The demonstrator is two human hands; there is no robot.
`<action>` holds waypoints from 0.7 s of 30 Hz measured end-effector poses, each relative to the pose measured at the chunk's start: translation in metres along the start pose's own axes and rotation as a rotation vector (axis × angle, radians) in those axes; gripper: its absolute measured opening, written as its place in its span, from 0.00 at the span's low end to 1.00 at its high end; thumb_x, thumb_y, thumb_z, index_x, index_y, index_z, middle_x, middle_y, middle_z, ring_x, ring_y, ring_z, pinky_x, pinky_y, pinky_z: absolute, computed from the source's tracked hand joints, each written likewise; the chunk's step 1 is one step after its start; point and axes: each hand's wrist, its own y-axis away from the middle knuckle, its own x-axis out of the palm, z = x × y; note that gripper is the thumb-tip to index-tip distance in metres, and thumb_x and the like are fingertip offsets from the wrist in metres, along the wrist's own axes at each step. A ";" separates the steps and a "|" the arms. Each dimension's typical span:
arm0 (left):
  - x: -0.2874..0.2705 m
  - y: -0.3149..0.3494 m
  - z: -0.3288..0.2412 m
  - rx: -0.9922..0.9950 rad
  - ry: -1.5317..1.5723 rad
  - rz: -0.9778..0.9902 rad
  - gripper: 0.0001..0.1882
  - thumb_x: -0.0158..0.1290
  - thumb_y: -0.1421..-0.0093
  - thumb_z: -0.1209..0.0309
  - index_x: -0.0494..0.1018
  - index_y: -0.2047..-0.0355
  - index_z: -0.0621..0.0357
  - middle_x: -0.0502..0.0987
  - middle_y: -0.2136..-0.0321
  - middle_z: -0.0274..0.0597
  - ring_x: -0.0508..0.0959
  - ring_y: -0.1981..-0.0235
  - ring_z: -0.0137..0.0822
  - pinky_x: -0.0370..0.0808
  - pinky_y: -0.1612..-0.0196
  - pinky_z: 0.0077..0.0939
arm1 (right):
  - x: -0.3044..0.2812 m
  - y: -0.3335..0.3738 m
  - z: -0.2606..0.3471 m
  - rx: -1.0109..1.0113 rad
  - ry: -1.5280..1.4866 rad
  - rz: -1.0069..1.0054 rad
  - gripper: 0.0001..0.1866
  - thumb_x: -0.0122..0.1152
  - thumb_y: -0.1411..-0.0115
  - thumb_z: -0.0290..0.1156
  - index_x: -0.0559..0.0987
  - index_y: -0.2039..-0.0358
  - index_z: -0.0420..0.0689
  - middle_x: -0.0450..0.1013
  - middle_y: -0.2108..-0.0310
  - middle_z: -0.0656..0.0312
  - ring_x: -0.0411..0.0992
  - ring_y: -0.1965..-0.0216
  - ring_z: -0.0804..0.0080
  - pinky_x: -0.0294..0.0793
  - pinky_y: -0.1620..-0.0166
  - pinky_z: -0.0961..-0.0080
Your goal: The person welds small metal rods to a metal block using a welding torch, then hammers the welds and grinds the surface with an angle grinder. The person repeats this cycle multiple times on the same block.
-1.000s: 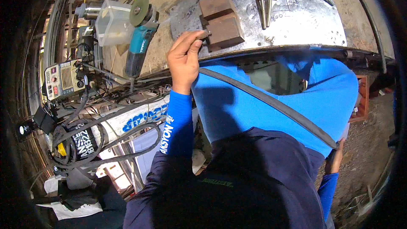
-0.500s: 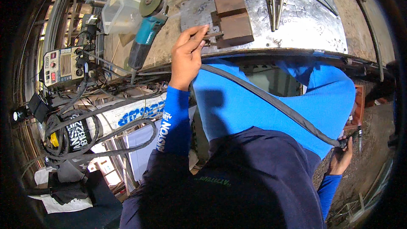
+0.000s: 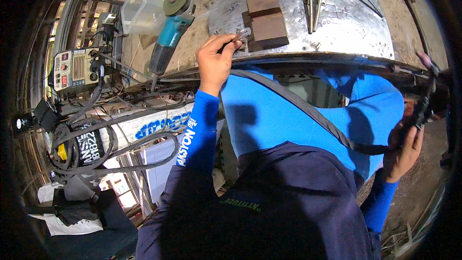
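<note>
My left hand (image 3: 215,65) pinches a small metal piece (image 3: 243,34) between thumb and fingertips. Its shape is partly hidden by the fingers. That hand is at the front edge of the metal plate (image 3: 344,42), just left of two brown blocks (image 3: 270,27). At the far right my right hand (image 3: 405,156) is closed round a black welding torch (image 3: 425,97) with a pinkish nozzle at its upper end. The torch's dark sleeved cable (image 3: 313,113) runs across my blue-clad lap. Shadow covers part of the right hand's fingers.
An angle grinder (image 3: 169,38) and a clear plastic tub (image 3: 142,12) are left of the plate. Two metal handle-like pieces (image 3: 315,12) lie on it. A long metal bar (image 3: 415,19) is at right. Left stand a welding machine (image 3: 77,70) and coiled cable (image 3: 62,144).
My right hand has risen with the torch, whose nozzle now shows beside the bench. In my left hand the small metal piece has tilted upward. The view has shifted slightly.
</note>
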 end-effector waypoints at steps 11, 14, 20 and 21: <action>0.008 -0.005 -0.001 0.169 -0.035 0.044 0.07 0.65 0.43 0.81 0.86 0.63 0.65 0.86 0.68 0.46 0.84 0.64 0.40 0.79 0.56 0.33 | 0.136 -0.007 0.047 -0.170 0.166 0.382 0.23 0.63 0.29 0.27 0.73 0.36 0.34 0.78 0.59 0.60 0.73 0.63 0.79 0.72 0.59 0.82; 0.011 -0.004 -0.002 0.199 -0.059 0.010 0.07 0.65 0.43 0.80 0.85 0.63 0.65 0.85 0.68 0.47 0.83 0.65 0.41 0.79 0.57 0.33 | 0.147 -0.012 0.047 -0.245 0.215 0.395 0.22 0.62 0.29 0.24 0.73 0.37 0.34 0.77 0.57 0.60 0.73 0.59 0.77 0.73 0.53 0.80; 0.014 -0.003 -0.003 0.178 -0.088 -0.004 0.08 0.65 0.43 0.81 0.85 0.62 0.65 0.85 0.69 0.46 0.83 0.65 0.41 0.78 0.58 0.32 | 0.147 -0.013 0.040 -0.218 0.140 0.331 0.20 0.63 0.30 0.22 0.72 0.40 0.35 0.76 0.54 0.60 0.73 0.56 0.76 0.73 0.50 0.79; 0.014 -0.002 -0.001 0.190 -0.098 -0.006 0.08 0.65 0.44 0.82 0.85 0.62 0.65 0.85 0.68 0.46 0.83 0.64 0.42 0.78 0.58 0.32 | 0.148 -0.012 0.045 -0.183 0.099 0.310 0.19 0.64 0.31 0.20 0.72 0.42 0.36 0.75 0.54 0.60 0.73 0.55 0.76 0.72 0.48 0.79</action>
